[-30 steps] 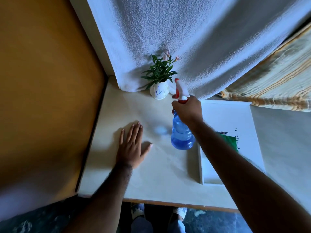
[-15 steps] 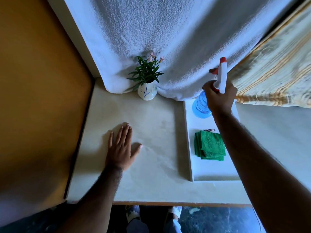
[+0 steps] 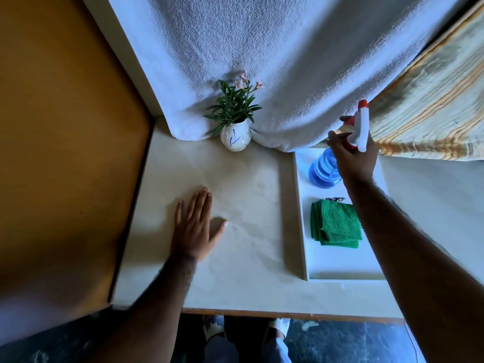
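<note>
1. Head view, progress: my right hand (image 3: pixel 353 158) has the spray bottle (image 3: pixel 323 171) at the far end of the white tray (image 3: pixel 340 268), on the right side of the table (image 3: pixel 243 258). I judge the spraying is over or paused, since the nozzle points away from the tabletop.
2. What is left, as I read it: the green cloth (image 3: pixel 336 224) lies folded in the tray, on the near side of the bottle, untouched. So the wiping is not yet done (I can't make out wet spots on the surface).
3. Right fingers: curled round the bottle's neck just under the red-and-white trigger head, one fingertip up by the red trigger. The bottle leans, and I cannot tell whether its blue base touches the tray.
4. Left hand (image 3: pixel 195 226): palm down on the table, left of centre, fingers straight and close together, thumb spread to the right. It holds nothing.
5. Potted plant (image 3: pixel 235 138): it stands at the far edge against the white towel (image 3: pixel 262 48), well apart from both hands.
</note>
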The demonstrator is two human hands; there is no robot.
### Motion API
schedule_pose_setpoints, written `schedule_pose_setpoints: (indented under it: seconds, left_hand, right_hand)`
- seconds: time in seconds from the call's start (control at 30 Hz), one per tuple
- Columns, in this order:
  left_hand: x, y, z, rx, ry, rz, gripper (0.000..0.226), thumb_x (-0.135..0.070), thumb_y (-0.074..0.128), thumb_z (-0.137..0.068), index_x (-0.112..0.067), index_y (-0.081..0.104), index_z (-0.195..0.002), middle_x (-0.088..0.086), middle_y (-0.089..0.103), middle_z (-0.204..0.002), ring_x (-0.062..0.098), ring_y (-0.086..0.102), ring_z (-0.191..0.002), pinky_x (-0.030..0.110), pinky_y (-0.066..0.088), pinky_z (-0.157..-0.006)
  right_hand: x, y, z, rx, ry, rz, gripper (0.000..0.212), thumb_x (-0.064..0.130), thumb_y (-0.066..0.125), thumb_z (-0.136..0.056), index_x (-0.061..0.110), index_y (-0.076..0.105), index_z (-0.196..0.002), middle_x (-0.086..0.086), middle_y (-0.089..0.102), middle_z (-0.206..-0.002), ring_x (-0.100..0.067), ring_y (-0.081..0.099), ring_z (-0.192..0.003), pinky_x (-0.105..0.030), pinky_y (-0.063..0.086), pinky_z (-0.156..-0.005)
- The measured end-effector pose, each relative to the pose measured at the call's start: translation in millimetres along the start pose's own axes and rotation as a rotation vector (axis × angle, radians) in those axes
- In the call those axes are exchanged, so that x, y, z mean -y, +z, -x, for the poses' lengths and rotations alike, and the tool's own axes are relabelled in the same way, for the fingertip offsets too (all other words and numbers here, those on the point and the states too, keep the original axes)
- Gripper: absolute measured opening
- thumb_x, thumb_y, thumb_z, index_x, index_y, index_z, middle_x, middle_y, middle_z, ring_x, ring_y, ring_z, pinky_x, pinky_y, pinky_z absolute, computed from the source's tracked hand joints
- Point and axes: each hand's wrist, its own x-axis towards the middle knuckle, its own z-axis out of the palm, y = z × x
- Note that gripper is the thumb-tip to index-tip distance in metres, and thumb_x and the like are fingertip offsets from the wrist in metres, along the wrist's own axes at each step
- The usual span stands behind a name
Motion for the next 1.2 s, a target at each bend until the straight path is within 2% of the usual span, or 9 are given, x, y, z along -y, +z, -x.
schedule_pose_setpoints:
  seconds: [0.1, 0.2, 0.27, 0.4, 0.53, 0.63, 0.8, 1.0, 1.2]
  left_hand:
    - [0.2, 1.6, 0.2, -0.004, 0.002, 0.007, 0.082, -0.062, 0.047, -0.097, -0.007, 0.039, -0.157, 0.011, 0.038, -0.167, 0.027, 0.041, -0.153, 0.061, 0.037, -0.122]
    - [1.0, 3.3, 0.3, 0.015, -0.003, 0.03, 0.084, -0.062, 0.045, -0.096, -0.008, 0.036, -0.159, 0.01, 0.036, -0.168, 0.025, 0.038, -0.154, 0.061, 0.034, -0.123]
    - [2.6, 4.2, 0.2, 0.037, -0.006, 0.031, 0.085, -0.064, 0.042, -0.096, -0.01, 0.034, -0.16, 0.009, 0.033, -0.17, 0.024, 0.034, -0.156, 0.06, 0.032, -0.124]
    - [3.0, 5.7, -0.1, 0.053, -0.015, 0.044, 0.085, -0.067, 0.038, -0.096, -0.011, 0.031, -0.161, 0.008, 0.032, -0.171, 0.023, 0.032, -0.157, 0.059, 0.027, -0.126]
    - [2.1, 6.8, 0.8, 0.007, -0.007, 0.016, 0.084, -0.065, 0.042, -0.098, -0.01, 0.032, -0.161, 0.008, 0.034, -0.17, 0.024, 0.035, -0.156, 0.059, 0.031, -0.125]
    - [1.8, 7.1, 1.3, -0.01, -0.004, 0.007, 0.083, -0.064, 0.043, -0.098, -0.01, 0.033, -0.16, 0.008, 0.035, -0.169, 0.024, 0.036, -0.155, 0.059, 0.032, -0.125]
    - [1.1, 7.2, 1.4, -0.026, 0.001, -0.005, 0.083, -0.063, 0.044, -0.097, -0.009, 0.037, -0.159, 0.01, 0.036, -0.169, 0.025, 0.036, -0.155, 0.061, 0.033, -0.124]
    - [-1.1, 3.6, 1.5, -0.038, 0.005, -0.012, 0.082, -0.062, 0.048, -0.097, -0.007, 0.04, -0.157, 0.011, 0.039, -0.167, 0.027, 0.038, -0.154, 0.061, 0.035, -0.123]
    - [1.1, 4.8, -0.5, 0.042, -0.016, 0.002, 0.085, -0.065, 0.041, -0.096, -0.01, 0.035, -0.16, 0.009, 0.035, -0.169, 0.025, 0.034, -0.156, 0.06, 0.03, -0.126]
  right_hand:
    - [2.9, -4.4, 4.4, 0.067, 0.042, 0.005, 0.055, 0.044, 0.087, -0.076, 0.017, 0.068, -0.12, 0.003, 0.073, -0.091, -0.004, 0.068, -0.082, -0.031, 0.059, -0.082]
    - [-9.2, -23.3, 32.7, 0.038, 0.028, 0.128, 0.079, 0.05, 0.087, -0.075, 0.019, 0.05, -0.138, -0.006, 0.063, -0.128, -0.018, 0.06, -0.119, -0.04, 0.05, -0.103]
    - [-23.9, -41.5, 65.8, 0.026, -0.046, 0.251, 0.082, 0.057, 0.081, -0.077, 0.009, 0.048, -0.134, -0.011, 0.056, -0.128, -0.025, 0.055, -0.119, -0.047, 0.047, -0.103]
    - [-54.2, -78.1, 123.7, 0.398, -0.322, 0.567, 0.092, 0.077, 0.067, -0.077, 0.004, 0.052, -0.13, -0.012, 0.055, -0.126, -0.031, 0.053, -0.12, -0.043, 0.046, -0.106]
    - [-76.7, -92.6, 143.7, 0.627, -0.472, 0.753, 0.089, 0.054, 0.075, -0.084, -0.002, 0.046, -0.147, -0.02, 0.046, -0.152, -0.036, 0.039, -0.145, -0.051, 0.036, -0.12]
    - [-82.7, -92.7, 142.0, 0.651, -0.489, 0.763, 0.078, 0.012, 0.083, -0.081, -0.004, 0.045, -0.148, -0.024, 0.043, -0.155, -0.038, 0.037, -0.147, -0.058, 0.037, -0.117]
    - [-79.0, -89.5, 142.1, 0.613, -0.5, 0.816, 0.07, -0.023, 0.061, -0.083, -0.005, 0.043, -0.149, -0.023, 0.045, -0.155, -0.039, 0.039, -0.145, -0.059, 0.041, -0.114]
    - [-60.1, -83.1, 139.8, 0.581, -0.462, 0.758, 0.074, -0.028, 0.062, -0.076, -0.007, 0.047, -0.145, -0.025, 0.053, -0.147, -0.042, 0.05, -0.138, -0.06, 0.052, -0.102]
    - [-6.9, 3.0, 125.5, 0.633, -0.765, 0.575, 0.044, 0.002, 0.036, -0.104, -0.004, 0.05, -0.145, -0.023, 0.052, -0.149, -0.039, 0.043, -0.142, -0.051, 0.033, -0.121]
